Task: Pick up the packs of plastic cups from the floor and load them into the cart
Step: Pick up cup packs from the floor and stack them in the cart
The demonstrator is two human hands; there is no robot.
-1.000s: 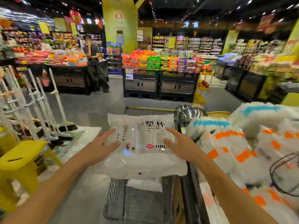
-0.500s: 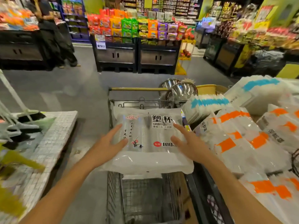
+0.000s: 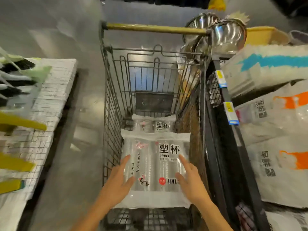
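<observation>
A clear pack of plastic cups, printed with black characters, a red dot and a small flower sprig, sits inside the wire cart near its close end. The left hand and right hand lie flat on it, fingers spread, one at each side. A second pack rests deeper in, partly beneath the first. Steel bowls stand beyond the cart's handle, to the right.
</observation>
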